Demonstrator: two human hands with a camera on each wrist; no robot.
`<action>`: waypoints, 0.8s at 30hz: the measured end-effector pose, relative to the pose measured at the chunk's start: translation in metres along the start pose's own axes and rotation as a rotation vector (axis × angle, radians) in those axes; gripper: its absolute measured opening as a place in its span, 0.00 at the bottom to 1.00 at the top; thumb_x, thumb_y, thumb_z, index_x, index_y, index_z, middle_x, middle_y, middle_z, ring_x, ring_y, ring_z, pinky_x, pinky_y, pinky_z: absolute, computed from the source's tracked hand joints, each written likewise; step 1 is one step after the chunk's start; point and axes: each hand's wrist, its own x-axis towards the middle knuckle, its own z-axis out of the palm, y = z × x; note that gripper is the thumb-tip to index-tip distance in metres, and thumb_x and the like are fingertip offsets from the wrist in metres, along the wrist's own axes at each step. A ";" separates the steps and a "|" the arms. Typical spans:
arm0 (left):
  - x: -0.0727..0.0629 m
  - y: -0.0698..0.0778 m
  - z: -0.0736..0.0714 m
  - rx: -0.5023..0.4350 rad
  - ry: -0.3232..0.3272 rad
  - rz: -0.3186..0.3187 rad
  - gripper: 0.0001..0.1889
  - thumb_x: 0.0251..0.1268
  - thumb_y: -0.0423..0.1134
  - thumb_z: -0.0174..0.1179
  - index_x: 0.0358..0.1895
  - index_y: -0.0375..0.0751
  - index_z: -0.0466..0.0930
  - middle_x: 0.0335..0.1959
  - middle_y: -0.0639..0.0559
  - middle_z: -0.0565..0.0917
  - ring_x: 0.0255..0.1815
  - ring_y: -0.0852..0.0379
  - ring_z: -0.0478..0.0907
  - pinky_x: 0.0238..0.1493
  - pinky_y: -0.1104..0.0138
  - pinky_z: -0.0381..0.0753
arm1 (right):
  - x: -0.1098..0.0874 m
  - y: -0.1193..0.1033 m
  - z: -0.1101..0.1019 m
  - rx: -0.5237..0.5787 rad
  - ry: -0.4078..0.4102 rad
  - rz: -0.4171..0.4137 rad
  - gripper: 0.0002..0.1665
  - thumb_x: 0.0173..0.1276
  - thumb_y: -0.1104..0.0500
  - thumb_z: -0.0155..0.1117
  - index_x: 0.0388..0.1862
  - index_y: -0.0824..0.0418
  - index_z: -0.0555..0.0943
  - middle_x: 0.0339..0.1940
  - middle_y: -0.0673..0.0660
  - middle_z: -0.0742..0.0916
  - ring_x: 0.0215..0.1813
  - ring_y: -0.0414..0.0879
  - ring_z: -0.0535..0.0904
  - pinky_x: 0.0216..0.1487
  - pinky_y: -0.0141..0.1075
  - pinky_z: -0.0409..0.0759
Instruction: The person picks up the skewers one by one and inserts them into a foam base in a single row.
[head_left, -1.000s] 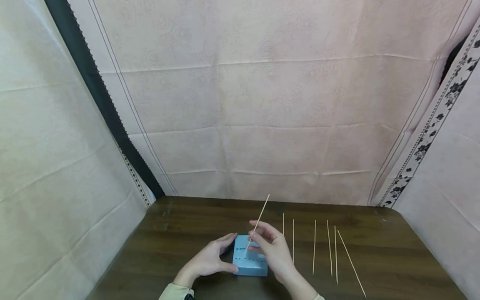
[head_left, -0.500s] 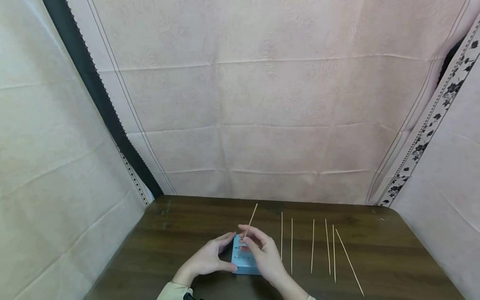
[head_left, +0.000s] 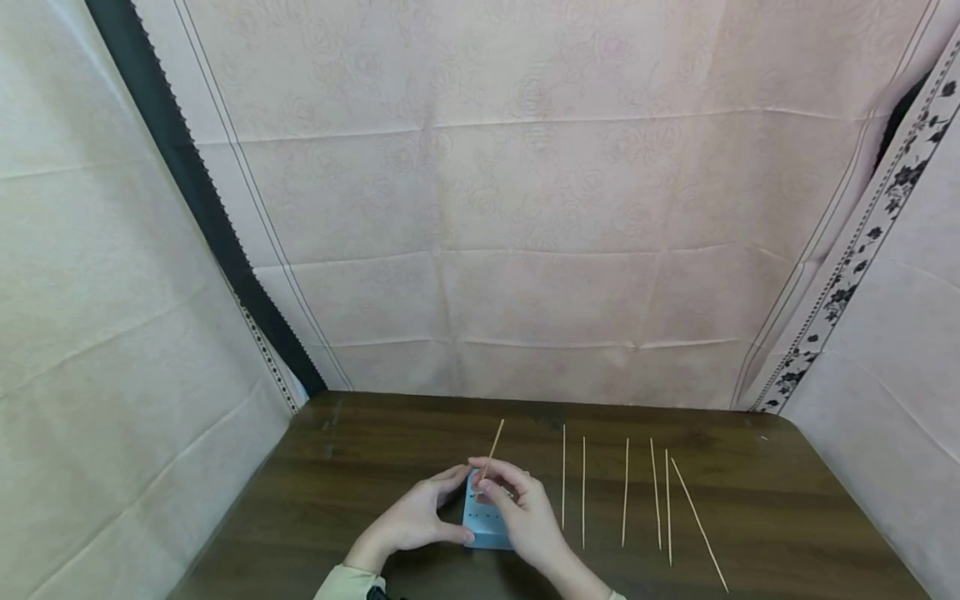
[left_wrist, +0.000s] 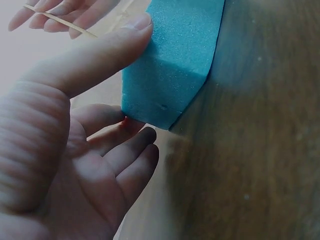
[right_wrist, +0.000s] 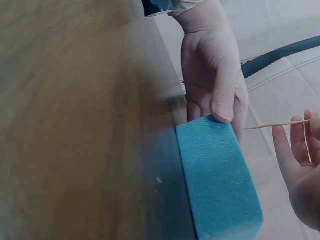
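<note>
A light blue block (head_left: 486, 527) that looks like foam, with rows of small holes in its top, sits on the table. My left hand (head_left: 414, 517) holds its left side, thumb at the near corner and fingers at the far one. In the left wrist view the thumb presses the block's side face (left_wrist: 175, 55). Over the block, my right hand (head_left: 525, 515) pinches a thin wooden stick (head_left: 495, 437) that leans with its upper end away. Its lower end is down by the block's far left part; whether it sits in a hole I cannot tell.
Several more thin wooden sticks (head_left: 626, 492) lie spread to the right of the block on the dark wooden table (head_left: 360, 450). Pale cloth (head_left: 540, 300) hangs behind the table's far edge, with more cloth at both sides.
My right hand has moved left and slightly down over the block with the stick, which now stands lower. The left hand and block keep their place; the head view has shifted slightly.
</note>
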 end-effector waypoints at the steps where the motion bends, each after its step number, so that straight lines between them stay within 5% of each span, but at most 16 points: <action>1: 0.000 0.000 0.000 0.000 -0.001 -0.001 0.53 0.61 0.57 0.79 0.83 0.34 0.62 0.84 0.40 0.63 0.83 0.41 0.60 0.78 0.40 0.64 | 0.000 0.001 0.001 -0.010 0.000 -0.007 0.17 0.83 0.57 0.62 0.65 0.53 0.85 0.49 0.56 0.89 0.49 0.50 0.86 0.56 0.41 0.88; 11: -0.002 0.000 0.001 -0.069 -0.014 0.011 0.53 0.62 0.53 0.79 0.83 0.31 0.60 0.84 0.39 0.61 0.83 0.44 0.60 0.76 0.45 0.68 | -0.002 0.007 0.004 -0.052 0.000 -0.004 0.18 0.82 0.56 0.63 0.63 0.64 0.85 0.48 0.58 0.89 0.49 0.49 0.86 0.56 0.38 0.86; 24: -0.001 -0.001 0.000 0.020 0.001 0.026 0.54 0.60 0.59 0.79 0.83 0.35 0.64 0.84 0.37 0.63 0.83 0.41 0.60 0.79 0.39 0.62 | -0.002 0.010 0.004 -0.056 -0.014 -0.079 0.17 0.82 0.58 0.63 0.62 0.65 0.86 0.49 0.59 0.89 0.50 0.49 0.87 0.55 0.38 0.87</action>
